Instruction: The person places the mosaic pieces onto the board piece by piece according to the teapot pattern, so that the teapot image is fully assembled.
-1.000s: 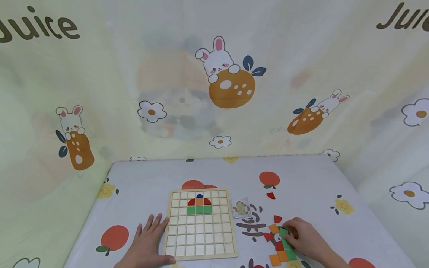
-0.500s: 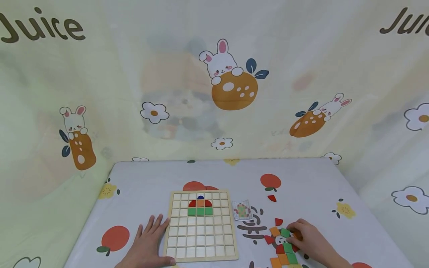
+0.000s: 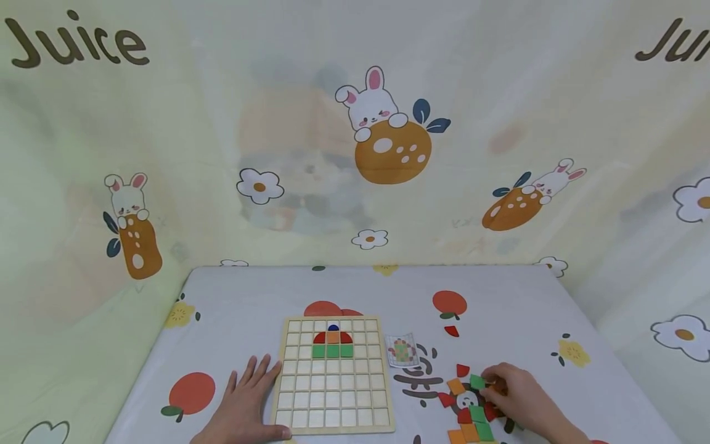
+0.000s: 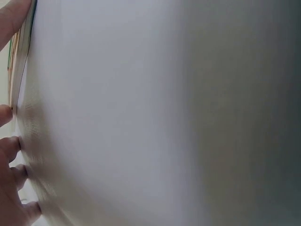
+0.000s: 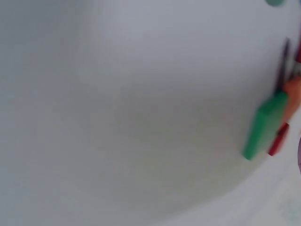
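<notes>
My left hand (image 3: 244, 401) lies flat with fingers spread at the left edge of a wooden grid board (image 3: 333, 427), its thumb at the near corner. In the left wrist view the fingertips (image 4: 30, 212) rest on the cloth beside the board. Set in the upper cells are green squares (image 3: 333, 351), red quarter-round tiles (image 3: 346, 338), an orange square (image 3: 333, 337) and a blue piece (image 3: 333, 328). My right hand (image 3: 518, 394) pinches a green square tile (image 3: 477, 382) at the loose pile; an orange patch shows between its fingers.
Loose tiles lie right of the board: orange squares (image 3: 457, 386), red quarter-rounds (image 3: 463, 370), green squares (image 3: 484, 430). A stray red tile (image 3: 452, 332) lies farther back. A small pattern card (image 3: 402, 350) sits beside the board. A printed curtain (image 3: 299, 123) stands behind the table.
My right hand has drawn the green tile slightly away from the pile, to the right and back. My left hand stays at the board. The head view has shifted slightly.
</notes>
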A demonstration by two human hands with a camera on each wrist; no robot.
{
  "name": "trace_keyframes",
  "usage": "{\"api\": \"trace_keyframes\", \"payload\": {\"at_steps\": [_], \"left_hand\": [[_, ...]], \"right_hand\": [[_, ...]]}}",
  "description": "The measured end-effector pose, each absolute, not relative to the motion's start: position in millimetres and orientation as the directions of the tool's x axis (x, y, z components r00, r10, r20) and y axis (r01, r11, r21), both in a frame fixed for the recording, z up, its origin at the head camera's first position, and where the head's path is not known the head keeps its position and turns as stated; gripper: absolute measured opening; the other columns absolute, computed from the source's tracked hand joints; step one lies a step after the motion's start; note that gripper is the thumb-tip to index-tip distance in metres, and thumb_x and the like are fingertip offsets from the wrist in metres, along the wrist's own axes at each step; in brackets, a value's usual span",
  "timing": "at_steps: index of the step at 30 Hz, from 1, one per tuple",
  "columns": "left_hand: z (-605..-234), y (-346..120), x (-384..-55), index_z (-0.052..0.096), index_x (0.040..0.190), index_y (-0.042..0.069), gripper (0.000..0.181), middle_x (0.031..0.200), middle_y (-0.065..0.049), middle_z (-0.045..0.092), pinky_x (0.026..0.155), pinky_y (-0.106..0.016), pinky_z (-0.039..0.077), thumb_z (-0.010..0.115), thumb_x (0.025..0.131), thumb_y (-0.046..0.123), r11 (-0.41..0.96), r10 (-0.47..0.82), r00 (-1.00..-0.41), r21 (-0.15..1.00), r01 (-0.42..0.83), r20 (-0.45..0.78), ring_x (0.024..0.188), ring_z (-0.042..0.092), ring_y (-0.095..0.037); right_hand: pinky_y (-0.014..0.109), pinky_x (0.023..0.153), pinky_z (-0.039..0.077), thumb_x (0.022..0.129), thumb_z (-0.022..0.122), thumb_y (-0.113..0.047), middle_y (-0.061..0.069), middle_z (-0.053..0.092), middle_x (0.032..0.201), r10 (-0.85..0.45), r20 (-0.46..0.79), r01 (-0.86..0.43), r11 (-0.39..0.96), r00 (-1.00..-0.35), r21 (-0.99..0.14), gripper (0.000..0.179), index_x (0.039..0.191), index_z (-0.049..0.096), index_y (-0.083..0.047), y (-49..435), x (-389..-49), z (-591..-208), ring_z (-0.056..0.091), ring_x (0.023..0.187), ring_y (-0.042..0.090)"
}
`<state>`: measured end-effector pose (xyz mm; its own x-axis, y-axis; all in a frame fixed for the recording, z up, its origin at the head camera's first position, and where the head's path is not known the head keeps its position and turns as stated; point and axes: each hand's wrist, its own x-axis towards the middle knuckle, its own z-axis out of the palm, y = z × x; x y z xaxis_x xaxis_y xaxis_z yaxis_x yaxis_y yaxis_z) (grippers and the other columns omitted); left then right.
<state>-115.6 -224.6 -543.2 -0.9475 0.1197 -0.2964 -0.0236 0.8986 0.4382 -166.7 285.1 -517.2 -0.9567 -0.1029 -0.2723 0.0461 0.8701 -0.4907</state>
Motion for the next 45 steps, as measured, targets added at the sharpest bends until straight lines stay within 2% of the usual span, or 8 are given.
{"api": "trace_keyframes", "payload": {"at_steps": [5, 12, 19, 28, 34, 38, 42, 45], "left_hand": [[-543, -224, -115, 0.039, 0.158, 0.014, 0.131, 0.168, -0.014, 0.03, 0.12, -0.078, 0.008, 0.081, 0.054, 0.08, 0.898, 0.113, -0.949, 0.44, -0.028, -0.293, 0.158, 0.013, -0.044], [-542, -223, -115, 0.038, 0.159, 0.015, 0.132, 0.169, -0.013, 0.027, 0.121, -0.077, 0.006, 0.082, 0.052, 0.079, 0.895, 0.096, -0.944, 0.443, -0.058, -0.317, 0.159, 0.01, -0.043], [-542, -224, -115, 0.038, 0.159, 0.015, 0.132, 0.169, -0.013, 0.027, 0.121, -0.077, 0.006, 0.08, 0.053, 0.08, 0.896, 0.099, -0.945, 0.442, -0.053, -0.313, 0.159, 0.009, -0.043], [-542, -225, -116, 0.036, 0.16, 0.017, 0.133, 0.17, -0.012, 0.025, 0.122, -0.075, 0.005, 0.08, 0.053, 0.082, 0.895, 0.094, -0.939, 0.44, -0.065, -0.331, 0.159, 0.008, -0.042], [-544, -224, -116, 0.036, 0.16, 0.018, 0.132, 0.171, -0.011, 0.025, 0.122, -0.075, 0.005, 0.081, 0.053, 0.081, 0.894, 0.097, -0.939, 0.443, -0.063, -0.331, 0.16, 0.007, -0.041], [-544, -225, -115, 0.037, 0.16, 0.017, 0.132, 0.17, -0.011, 0.025, 0.122, -0.075, 0.005, 0.081, 0.053, 0.081, 0.895, 0.103, -0.945, 0.443, -0.048, -0.312, 0.16, 0.008, -0.041], [-545, -225, -115, 0.037, 0.16, 0.017, 0.131, 0.17, -0.011, 0.026, 0.122, -0.075, 0.005, 0.082, 0.053, 0.08, 0.895, 0.104, -0.947, 0.443, -0.044, -0.303, 0.16, 0.009, -0.041], [-545, -225, -115, 0.037, 0.16, 0.017, 0.131, 0.17, -0.011, 0.026, 0.122, -0.076, 0.005, 0.081, 0.054, 0.08, 0.895, 0.104, -0.946, 0.445, -0.047, -0.308, 0.159, 0.009, -0.041]], "right_hand": [[0.02, 0.06, 0.054, 0.087, 0.081, -0.016, -0.001, 0.065, 0.087, -0.1, -0.257, 0.047, 0.858, -0.961, -0.512, 0.031, 0.114, 0.071, -0.004, 272, -171, -505, 0.056, 0.074, 0.013], [0.017, 0.065, 0.052, 0.085, 0.084, -0.019, -0.003, 0.067, 0.093, -0.173, -0.179, -0.054, 0.849, -0.969, -0.525, 0.029, 0.111, 0.074, -0.01, 235, -180, -492, 0.055, 0.084, 0.012], [0.022, 0.071, 0.056, 0.085, 0.084, -0.017, -0.006, 0.071, 0.096, -0.263, -0.115, -0.16, 0.822, -0.958, -0.546, 0.025, 0.108, 0.076, -0.013, 190, -192, -489, 0.059, 0.086, 0.009], [0.023, 0.068, 0.054, 0.086, 0.082, -0.016, -0.003, 0.07, 0.097, -0.445, -0.102, -0.31, 0.753, -0.89, -0.58, 0.025, 0.11, 0.076, -0.007, 126, -200, -490, 0.059, 0.085, 0.012], [0.024, 0.068, 0.05, 0.088, 0.08, -0.021, -0.004, 0.068, 0.092, -0.527, -0.116, -0.388, 0.741, -0.842, -0.548, 0.025, 0.109, 0.076, -0.007, 93, -204, -502, 0.053, 0.079, 0.009], [0.023, 0.065, 0.047, 0.089, 0.077, -0.017, -0.003, 0.068, 0.089, -0.583, -0.092, -0.45, 0.709, -0.808, -0.544, 0.022, 0.107, 0.076, -0.005, 77, -204, -507, 0.05, 0.075, 0.007], [0.021, 0.057, 0.038, 0.088, 0.075, -0.014, -0.005, 0.059, 0.076, -0.616, -0.064, -0.5, 0.692, -0.785, -0.522, 0.016, 0.101, 0.075, -0.004, 63, -202, -509, 0.044, 0.066, 0.005], [0.02, 0.056, 0.035, 0.089, 0.073, -0.013, -0.006, 0.056, 0.071, -0.624, -0.064, -0.517, 0.696, -0.779, -0.498, 0.017, 0.103, 0.076, -0.004, 53, -201, -511, 0.041, 0.062, 0.004]]}}
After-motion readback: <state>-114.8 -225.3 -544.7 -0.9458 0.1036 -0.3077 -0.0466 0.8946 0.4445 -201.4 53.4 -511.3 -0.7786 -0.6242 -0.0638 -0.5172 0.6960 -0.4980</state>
